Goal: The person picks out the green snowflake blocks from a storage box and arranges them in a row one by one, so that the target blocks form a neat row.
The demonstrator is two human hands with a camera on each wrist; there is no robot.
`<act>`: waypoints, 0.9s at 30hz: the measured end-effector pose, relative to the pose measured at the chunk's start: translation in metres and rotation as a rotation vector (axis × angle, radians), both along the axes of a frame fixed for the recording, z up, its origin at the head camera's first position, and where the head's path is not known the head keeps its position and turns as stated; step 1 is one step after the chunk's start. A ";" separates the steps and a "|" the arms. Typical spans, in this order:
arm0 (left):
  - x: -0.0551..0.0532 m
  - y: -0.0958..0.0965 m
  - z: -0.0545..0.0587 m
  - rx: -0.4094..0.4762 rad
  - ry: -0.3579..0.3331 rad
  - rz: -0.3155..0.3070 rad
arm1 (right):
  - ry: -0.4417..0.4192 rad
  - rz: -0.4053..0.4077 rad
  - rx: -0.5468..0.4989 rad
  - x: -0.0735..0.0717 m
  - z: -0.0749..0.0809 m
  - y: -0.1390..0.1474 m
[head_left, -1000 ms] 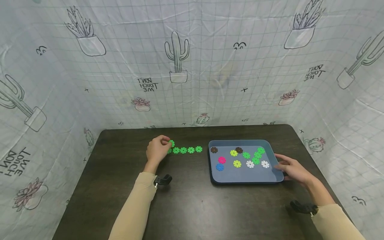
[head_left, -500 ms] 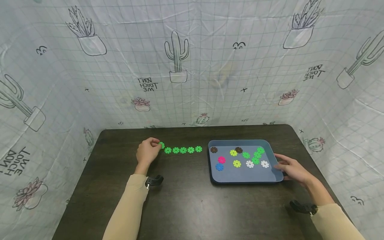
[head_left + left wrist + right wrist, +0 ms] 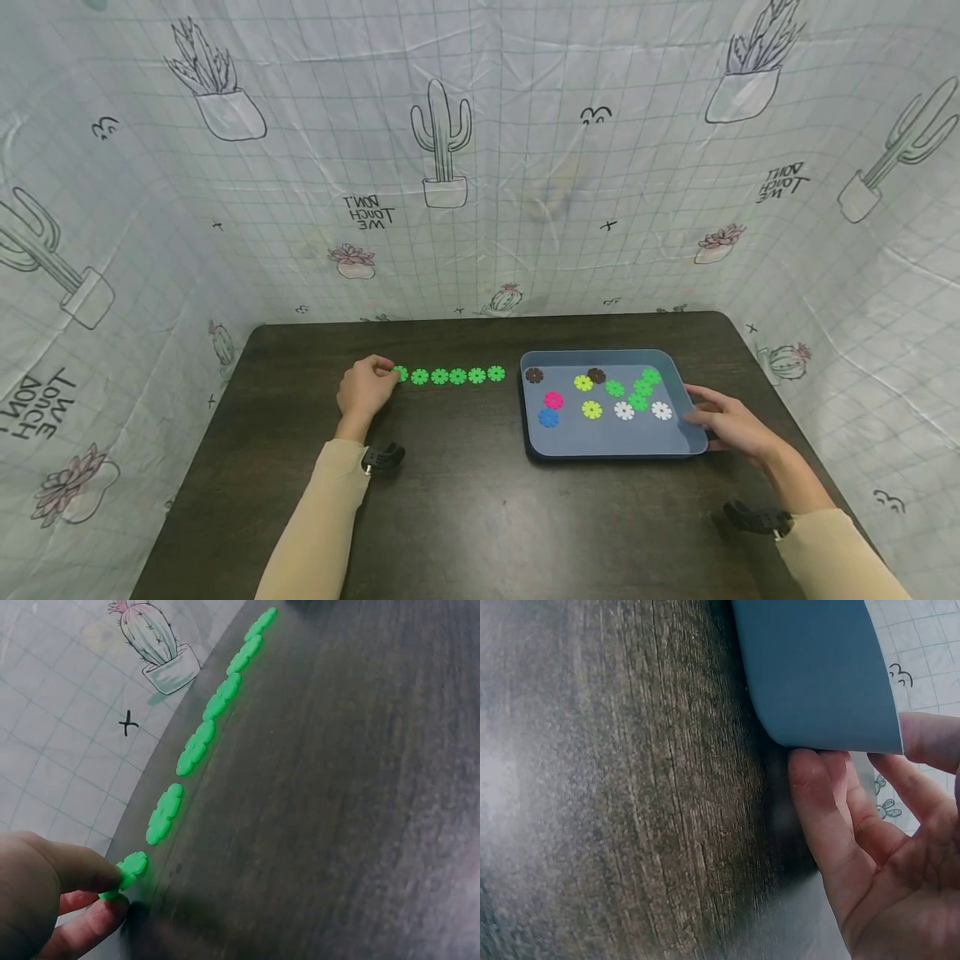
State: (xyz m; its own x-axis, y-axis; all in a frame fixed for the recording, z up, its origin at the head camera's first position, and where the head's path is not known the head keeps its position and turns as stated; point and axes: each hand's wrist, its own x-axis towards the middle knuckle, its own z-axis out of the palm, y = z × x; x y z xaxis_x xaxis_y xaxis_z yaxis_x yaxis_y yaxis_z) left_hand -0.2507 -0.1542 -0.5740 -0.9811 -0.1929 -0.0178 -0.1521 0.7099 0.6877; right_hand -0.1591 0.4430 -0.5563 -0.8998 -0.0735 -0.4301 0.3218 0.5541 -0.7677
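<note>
In the head view my left hand (image 3: 366,388) pinches a green snowflake disc (image 3: 402,373) at the left end of a row of several green discs (image 3: 457,377). The left wrist view shows this disc (image 3: 133,865) between thumb and fingertips, low over the dark table and apart from its neighbour (image 3: 165,814). My right hand (image 3: 729,425) grips the right side of a blue-grey tray (image 3: 615,446). In the right wrist view its fingers (image 3: 814,780) press against the tray's outer wall (image 3: 825,682), with one digit reaching over the rim.
Inside the tray lie loose discs: several green (image 3: 643,388), yellow (image 3: 592,409), white (image 3: 624,410), brown (image 3: 534,375), pink (image 3: 553,401) and blue (image 3: 549,418). The dark wooden table (image 3: 465,517) meets a cactus-print cloth (image 3: 525,250) at its back and sides.
My left hand has moved left with the green disc, then lowered it toward the table, in line with the row's left end. The right hand and tray stay put.
</note>
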 end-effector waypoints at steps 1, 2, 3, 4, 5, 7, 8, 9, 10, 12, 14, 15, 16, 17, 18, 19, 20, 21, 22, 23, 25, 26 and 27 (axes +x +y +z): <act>0.000 0.001 0.000 -0.002 -0.004 0.002 | -0.001 -0.001 -0.002 0.000 0.000 0.000; 0.000 0.002 -0.001 -0.006 -0.008 0.004 | 0.002 0.004 -0.002 0.000 0.000 0.000; 0.000 0.002 -0.001 -0.011 -0.010 0.007 | -0.001 -0.001 -0.003 0.000 0.001 0.000; 0.000 0.003 -0.001 -0.016 -0.011 0.008 | -0.004 -0.004 -0.001 0.001 0.001 -0.001; 0.000 0.004 -0.001 -0.020 -0.012 0.009 | -0.005 -0.004 -0.002 0.000 0.001 -0.001; 0.001 0.005 -0.002 -0.028 -0.010 0.007 | -0.007 -0.002 0.000 0.000 0.001 0.000; 0.001 0.005 -0.002 -0.031 -0.008 0.006 | -0.008 -0.004 0.000 0.000 0.001 0.000; 0.001 0.005 -0.003 -0.033 -0.005 0.003 | -0.010 -0.006 -0.001 0.000 0.001 0.000; 0.001 0.005 -0.003 -0.033 -0.003 0.002 | -0.010 -0.003 -0.001 0.000 0.001 0.000; 0.001 0.005 -0.003 -0.031 0.000 0.001 | -0.011 -0.001 -0.004 0.000 0.001 0.001; 0.001 0.005 -0.004 -0.025 0.003 0.002 | -0.013 -0.001 -0.004 0.000 0.001 0.001; 0.001 0.005 -0.004 -0.021 0.003 0.003 | -0.015 -0.001 -0.004 0.000 0.001 0.001; 0.001 0.004 -0.003 -0.018 0.004 0.004 | -0.016 0.000 -0.003 0.000 0.001 0.001; 0.001 0.004 -0.003 -0.015 0.006 0.005 | -0.017 0.000 -0.003 0.000 0.002 0.000; 0.001 0.004 -0.003 -0.014 0.006 0.008 | -0.016 0.001 -0.002 0.000 0.002 0.000; 0.001 0.004 -0.003 -0.012 0.008 0.008 | -0.015 0.001 -0.001 0.000 0.002 0.000; 0.000 0.004 -0.002 -0.012 0.012 0.008 | -0.013 0.001 0.000 0.000 0.002 0.000; 0.000 0.004 -0.002 -0.011 0.014 0.009 | -0.011 0.001 -0.001 0.000 0.001 0.000; 0.000 0.005 -0.001 -0.011 0.017 0.006 | -0.008 0.002 0.000 0.000 0.001 0.000; -0.001 0.005 0.000 -0.012 0.021 0.003 | -0.004 0.004 0.002 0.000 0.001 0.000; -0.001 0.007 0.001 -0.013 0.029 -0.007 | 0.000 0.005 0.004 0.000 0.001 0.000; -0.001 0.009 0.002 -0.016 0.034 -0.014 | 0.001 0.005 0.004 0.000 0.001 -0.001; -0.001 0.010 0.003 -0.020 0.039 -0.021 | 0.001 0.005 0.003 0.000 0.001 -0.001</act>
State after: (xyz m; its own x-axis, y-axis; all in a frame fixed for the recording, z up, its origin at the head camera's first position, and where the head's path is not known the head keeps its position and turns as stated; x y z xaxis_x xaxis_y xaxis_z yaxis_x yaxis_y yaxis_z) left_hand -0.2519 -0.1441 -0.5713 -0.9848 -0.1720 0.0242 -0.1102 0.7265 0.6783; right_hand -0.1592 0.4425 -0.5551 -0.8998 -0.0761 -0.4296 0.3185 0.5581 -0.7662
